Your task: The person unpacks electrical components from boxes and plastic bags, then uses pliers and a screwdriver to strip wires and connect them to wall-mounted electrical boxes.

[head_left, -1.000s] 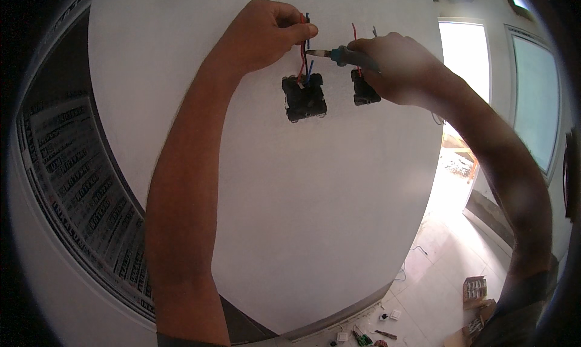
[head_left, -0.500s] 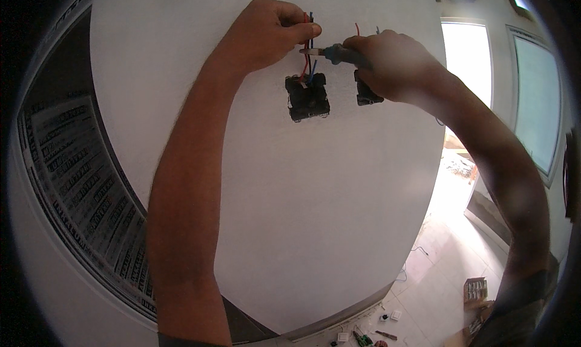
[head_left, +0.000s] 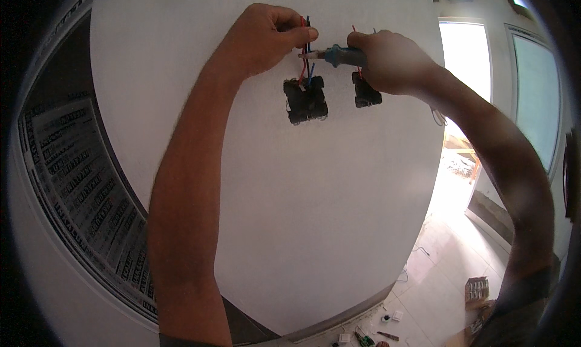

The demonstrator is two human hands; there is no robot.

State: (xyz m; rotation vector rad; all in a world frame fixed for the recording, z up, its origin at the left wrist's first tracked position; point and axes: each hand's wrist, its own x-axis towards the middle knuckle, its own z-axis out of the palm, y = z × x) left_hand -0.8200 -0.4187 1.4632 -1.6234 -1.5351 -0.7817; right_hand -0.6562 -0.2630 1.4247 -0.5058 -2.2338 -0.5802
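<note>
My left hand (head_left: pixel 266 35) is raised against a white wall (head_left: pixel 339 183) and pinches a bundle of red and blue wires (head_left: pixel 306 50) that come out of a dark square wall box (head_left: pixel 305 100). My right hand (head_left: pixel 393 59) grips a blue-handled tool (head_left: pixel 342 56) whose metal tip touches the wires just below my left thumb. A second, smaller dark wall box (head_left: pixel 365 94) sits right of the first, partly hidden by my right hand, with thin red wires above it.
A bright doorway (head_left: pixel 463 123) and a window (head_left: pixel 535 99) are to the right. Small tools and white parts (head_left: pixel 366 336) lie on the tiled floor below. A cardboard box (head_left: pixel 477 289) stands on the floor at lower right.
Both hands and the wires have stayed at the left wall box; the view has shifted slightly, and the tool tip stays against the wires.
</note>
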